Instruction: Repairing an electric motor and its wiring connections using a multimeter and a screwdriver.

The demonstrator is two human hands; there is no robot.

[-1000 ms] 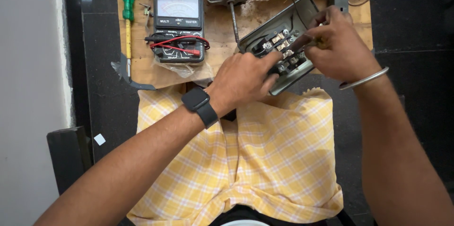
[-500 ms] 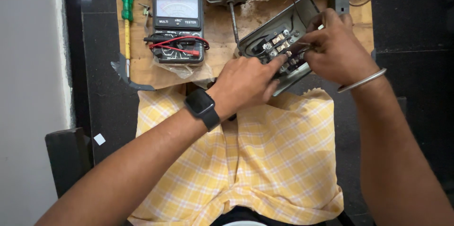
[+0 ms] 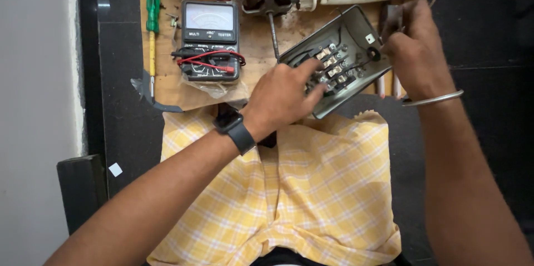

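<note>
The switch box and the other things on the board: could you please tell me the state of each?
Switch box: open, terminals exposed, tilted off the board edge.
Left hand: fingers resting on the terminals.
Right hand: gripping the box's right end.
Meter: lying face up, red and black leads coiled on it.
Screwdriver: lying flat, untouched.

My one camera sat on the person's head, facing straight down and close over the lap and the wooden board [image 3: 167,85]; no second view overlapped it, and both forearms entered from below.
</note>
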